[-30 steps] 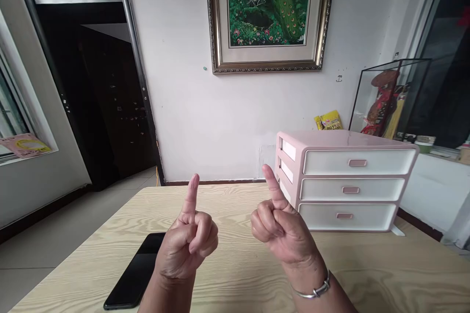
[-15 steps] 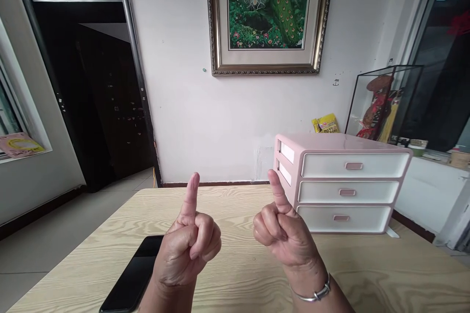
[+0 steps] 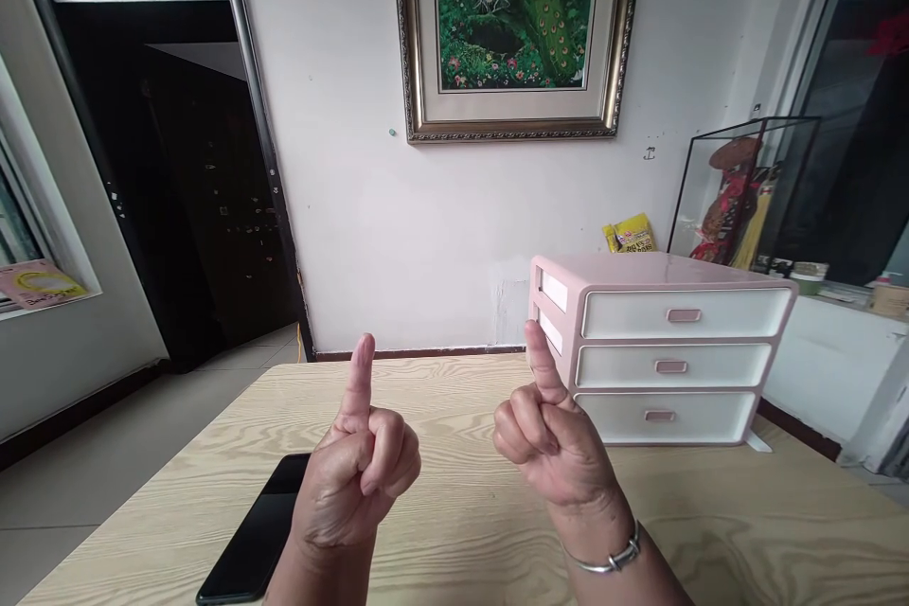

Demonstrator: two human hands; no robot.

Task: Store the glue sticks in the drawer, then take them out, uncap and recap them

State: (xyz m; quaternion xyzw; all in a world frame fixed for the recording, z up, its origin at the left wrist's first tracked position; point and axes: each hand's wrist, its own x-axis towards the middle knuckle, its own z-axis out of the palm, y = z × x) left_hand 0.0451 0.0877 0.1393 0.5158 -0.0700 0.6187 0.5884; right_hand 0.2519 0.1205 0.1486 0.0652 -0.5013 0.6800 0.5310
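My left hand (image 3: 357, 466) is raised above the wooden table (image 3: 454, 530), its index finger pointing up and the other fingers curled into the palm. Nothing shows in its grip. Beside and partly behind that wrist lies a black smartphone (image 3: 250, 535), screen up. My right hand (image 3: 558, 443) mirrors the pose, index finger up and the rest folded, holding nothing visible. A silver bangle (image 3: 612, 561) circles the right wrist. The right hand overlaps the left edge of a pink and white drawer unit (image 3: 671, 271) in the view; whether they touch, I cannot tell. All three drawers are closed.
A yellow packet (image 3: 630, 234) shows behind the drawer unit. Further right stands a glass case (image 3: 739, 189) with a figure in it. A framed peacock picture (image 3: 511, 117) hangs on the wall. At left is a dark doorway (image 3: 191, 189); a pink package (image 3: 41, 284) sits on the sill.
My left hand has shifted slightly left, and my right hand slightly right, so they are a little further apart. Both keep the same pose. The view has tilted slightly.
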